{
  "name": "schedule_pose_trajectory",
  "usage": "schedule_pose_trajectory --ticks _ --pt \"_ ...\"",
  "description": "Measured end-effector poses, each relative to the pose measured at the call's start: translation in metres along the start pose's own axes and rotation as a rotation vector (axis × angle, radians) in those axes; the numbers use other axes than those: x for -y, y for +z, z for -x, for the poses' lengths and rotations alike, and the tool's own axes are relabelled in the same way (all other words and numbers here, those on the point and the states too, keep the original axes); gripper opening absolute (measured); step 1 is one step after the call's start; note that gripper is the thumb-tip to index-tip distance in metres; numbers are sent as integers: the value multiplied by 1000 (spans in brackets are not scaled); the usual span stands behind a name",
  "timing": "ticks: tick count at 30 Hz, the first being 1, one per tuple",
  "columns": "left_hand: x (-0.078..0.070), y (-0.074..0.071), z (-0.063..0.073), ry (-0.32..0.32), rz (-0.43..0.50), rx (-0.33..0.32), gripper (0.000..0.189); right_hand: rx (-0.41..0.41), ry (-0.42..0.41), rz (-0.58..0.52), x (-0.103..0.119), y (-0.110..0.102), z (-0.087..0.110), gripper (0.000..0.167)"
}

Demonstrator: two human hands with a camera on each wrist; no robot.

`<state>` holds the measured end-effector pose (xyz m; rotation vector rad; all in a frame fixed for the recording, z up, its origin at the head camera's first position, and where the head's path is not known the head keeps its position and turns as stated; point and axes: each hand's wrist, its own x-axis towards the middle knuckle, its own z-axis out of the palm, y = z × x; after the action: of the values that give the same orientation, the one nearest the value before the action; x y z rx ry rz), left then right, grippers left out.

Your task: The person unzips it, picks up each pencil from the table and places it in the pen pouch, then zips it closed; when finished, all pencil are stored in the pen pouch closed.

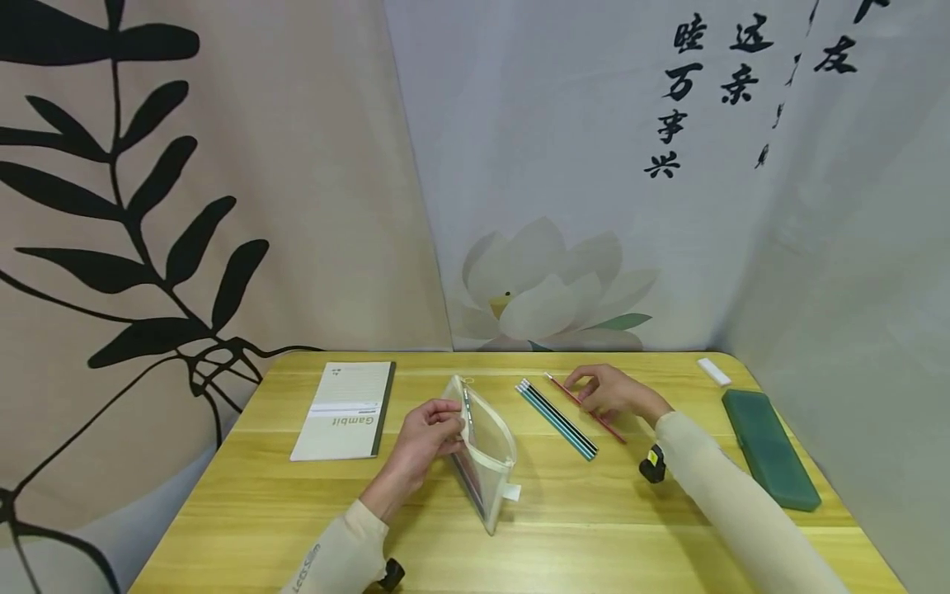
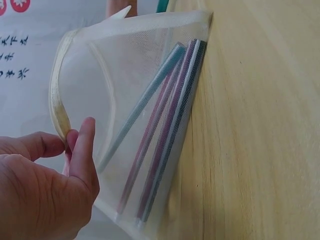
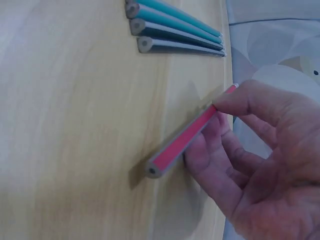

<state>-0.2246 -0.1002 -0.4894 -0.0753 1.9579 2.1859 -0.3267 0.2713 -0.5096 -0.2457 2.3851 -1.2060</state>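
My left hand (image 1: pixel 430 437) pinches the zippered edge of a cream mesh pencil pouch (image 1: pixel 493 445), which stands on the table with its mouth gaping. Through the mesh, the left wrist view shows several pencils (image 2: pixel 165 125) inside, teal, dark and reddish. To the right, my right hand (image 1: pixel 612 392) pinches a red pencil (image 3: pixel 185 137) between thumb and fingers, low over the table. Its flat, unsharpened end points toward the right wrist camera. Between pouch and right hand lie several teal and dark pencils (image 1: pixel 557 419) side by side.
A notebook (image 1: pixel 345 412) lies at the left of the wooden table (image 1: pixel 237 511). On the right are a green case (image 1: pixel 772 450) and, behind it, a white eraser (image 1: pixel 714 371). Printed cloth (image 1: pixel 334 206) hangs behind the table.
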Motion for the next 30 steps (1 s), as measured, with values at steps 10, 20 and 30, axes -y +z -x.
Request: schedule_pose_trajectory --ticks 10,20,30 --pt "1 7 -2 -7 -12 5 30 70 -98 -94 37 23 9 46" --pt "-2 8 0 -9 -12 -5 32 228 -121 -186 93 59 20 49" --pt "-1 11 -1 1 -29 38 35 237 -74 -134 116 76 22 43"
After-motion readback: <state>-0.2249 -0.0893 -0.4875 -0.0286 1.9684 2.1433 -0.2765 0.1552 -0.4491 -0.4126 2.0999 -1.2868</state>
